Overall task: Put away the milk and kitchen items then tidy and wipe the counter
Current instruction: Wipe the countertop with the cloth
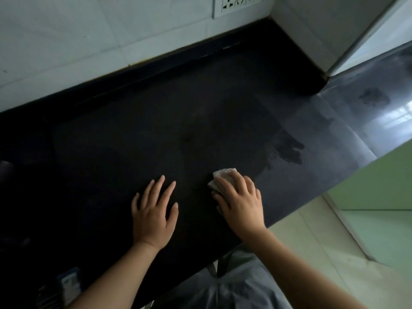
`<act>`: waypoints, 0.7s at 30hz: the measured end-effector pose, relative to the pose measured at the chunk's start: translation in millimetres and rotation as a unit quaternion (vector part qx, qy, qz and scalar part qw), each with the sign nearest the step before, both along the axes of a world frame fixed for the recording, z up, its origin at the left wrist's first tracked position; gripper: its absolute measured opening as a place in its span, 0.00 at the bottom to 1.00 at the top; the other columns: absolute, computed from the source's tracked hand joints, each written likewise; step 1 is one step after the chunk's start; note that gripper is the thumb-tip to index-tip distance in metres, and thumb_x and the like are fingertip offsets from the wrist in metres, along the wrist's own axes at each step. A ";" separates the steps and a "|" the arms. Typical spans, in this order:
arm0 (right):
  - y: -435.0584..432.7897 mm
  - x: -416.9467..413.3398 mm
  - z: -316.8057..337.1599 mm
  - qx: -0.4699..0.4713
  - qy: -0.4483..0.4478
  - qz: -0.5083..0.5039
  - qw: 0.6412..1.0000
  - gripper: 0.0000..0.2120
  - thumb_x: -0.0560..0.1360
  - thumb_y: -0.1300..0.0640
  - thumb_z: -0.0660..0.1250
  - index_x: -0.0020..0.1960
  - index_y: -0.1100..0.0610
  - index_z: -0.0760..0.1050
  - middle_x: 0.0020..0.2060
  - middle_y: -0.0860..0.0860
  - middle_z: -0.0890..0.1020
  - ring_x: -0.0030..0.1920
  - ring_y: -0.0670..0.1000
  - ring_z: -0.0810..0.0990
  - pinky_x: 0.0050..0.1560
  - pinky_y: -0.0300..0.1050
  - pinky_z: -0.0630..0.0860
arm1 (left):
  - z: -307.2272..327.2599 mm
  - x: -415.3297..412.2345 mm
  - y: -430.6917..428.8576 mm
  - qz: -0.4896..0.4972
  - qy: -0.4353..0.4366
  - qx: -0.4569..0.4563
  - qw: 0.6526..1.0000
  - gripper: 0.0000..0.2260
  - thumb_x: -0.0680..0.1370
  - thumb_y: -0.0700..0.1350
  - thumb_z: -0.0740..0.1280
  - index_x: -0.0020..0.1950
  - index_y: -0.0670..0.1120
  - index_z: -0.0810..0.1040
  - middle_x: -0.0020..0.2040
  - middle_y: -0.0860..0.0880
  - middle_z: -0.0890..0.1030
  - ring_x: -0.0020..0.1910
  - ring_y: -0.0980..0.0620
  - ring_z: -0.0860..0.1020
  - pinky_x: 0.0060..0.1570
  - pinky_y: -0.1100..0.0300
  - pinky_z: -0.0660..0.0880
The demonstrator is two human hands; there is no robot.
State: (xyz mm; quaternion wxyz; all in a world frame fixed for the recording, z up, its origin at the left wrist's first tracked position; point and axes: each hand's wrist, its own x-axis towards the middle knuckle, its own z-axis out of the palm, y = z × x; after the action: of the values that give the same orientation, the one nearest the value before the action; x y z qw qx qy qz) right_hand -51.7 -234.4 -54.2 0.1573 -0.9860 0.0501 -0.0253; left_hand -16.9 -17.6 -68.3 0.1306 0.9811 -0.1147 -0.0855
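A dark stone counter [138, 134] fills most of the view. My right hand [239, 202] presses flat on a folded pale cloth [223, 173] near the counter's front edge; only the cloth's far end shows past my fingers. My left hand [153, 212] lies flat on the counter just left of it, fingers spread, holding nothing. Damp wipe streaks [287, 150] mark the counter to the right of the cloth. No milk or kitchen items are in sight.
A white tiled wall [66, 45] with a socket plate [236, 4] runs along the back. A wall corner and a pale frame [361, 36] stand at the back right. A small dim object [69, 282] lies at the lower left edge. Pale floor tiles [323, 253] lie below the counter's front edge.
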 end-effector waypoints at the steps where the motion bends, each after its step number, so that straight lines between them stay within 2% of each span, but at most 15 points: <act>1: -11.7 -4.4 -0.1 -0.007 -0.002 -0.003 1.000 0.18 0.75 0.43 0.57 0.63 0.45 0.69 0.64 0.53 0.73 0.60 0.59 0.70 0.52 0.53 0.73 | 0.0 -0.2 -0.5 -0.002 0.000 0.000 1.000 0.22 0.75 0.56 0.53 0.70 0.55 0.65 0.74 0.50 0.64 0.73 0.49 0.61 0.65 0.40 0.58; 5: -68.2 32.1 -1.3 -0.003 0.013 -0.167 0.986 0.18 0.76 0.44 0.59 0.65 0.47 0.69 0.66 0.55 0.68 0.64 0.62 0.65 0.58 0.57 0.67 | -1.1 0.5 0.2 -0.004 -0.004 -0.004 1.000 0.22 0.75 0.55 0.54 0.69 0.55 0.66 0.73 0.50 0.64 0.72 0.49 0.61 0.66 0.40 0.58; 7: -71.3 54.4 -0.7 -0.003 0.017 -0.207 0.978 0.18 0.77 0.46 0.58 0.66 0.48 0.67 0.67 0.55 0.66 0.65 0.62 0.63 0.60 0.58 0.64 | -2.2 0.2 0.7 -0.004 -0.005 -0.001 1.000 0.22 0.75 0.55 0.54 0.69 0.55 0.66 0.74 0.50 0.64 0.73 0.49 0.61 0.66 0.40 0.58; 11: -39.2 56.8 -1.2 0.005 0.014 -0.180 0.983 0.18 0.76 0.46 0.59 0.65 0.47 0.67 0.67 0.56 0.66 0.63 0.63 0.64 0.57 0.57 0.66 | -2.6 -1.1 1.8 -0.005 -0.005 0.000 1.000 0.23 0.75 0.55 0.54 0.70 0.55 0.65 0.74 0.50 0.64 0.73 0.49 0.60 0.66 0.40 0.58; 16: -16.4 -2.6 -2.7 -0.003 0.008 -0.051 0.999 0.20 0.75 0.43 0.58 0.64 0.47 0.72 0.64 0.56 0.73 0.61 0.61 0.70 0.52 0.54 0.72 | -2.5 0.0 0.3 -0.003 -0.001 -0.001 1.000 0.22 0.75 0.56 0.53 0.70 0.56 0.64 0.74 0.51 0.63 0.73 0.50 0.60 0.66 0.41 0.57; 18: -34.2 -10.5 -4.2 -0.005 0.002 -0.086 0.996 0.20 0.74 0.43 0.58 0.63 0.48 0.73 0.63 0.57 0.74 0.60 0.61 0.71 0.52 0.55 0.72 | -3.2 -0.5 0.1 -0.002 -0.001 -0.003 1.000 0.22 0.75 0.56 0.54 0.70 0.56 0.64 0.74 0.51 0.63 0.73 0.50 0.59 0.66 0.41 0.57; 21: -57.3 14.1 -2.3 0.015 -0.002 -0.199 0.980 0.19 0.76 0.45 0.60 0.65 0.50 0.70 0.65 0.57 0.70 0.63 0.62 0.66 0.57 0.58 0.68 | -3.6 0.3 0.9 0.000 -0.001 -0.006 1.000 0.23 0.75 0.56 0.54 0.70 0.56 0.64 0.74 0.51 0.63 0.73 0.50 0.59 0.66 0.41 0.57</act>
State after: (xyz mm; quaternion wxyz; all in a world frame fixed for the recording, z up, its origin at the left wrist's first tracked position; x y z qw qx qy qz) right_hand -37.6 -291.7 -56.5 0.1641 -0.9536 0.2458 -0.0569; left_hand -16.6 -16.7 -71.8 0.1362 0.9804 -0.1150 -0.0843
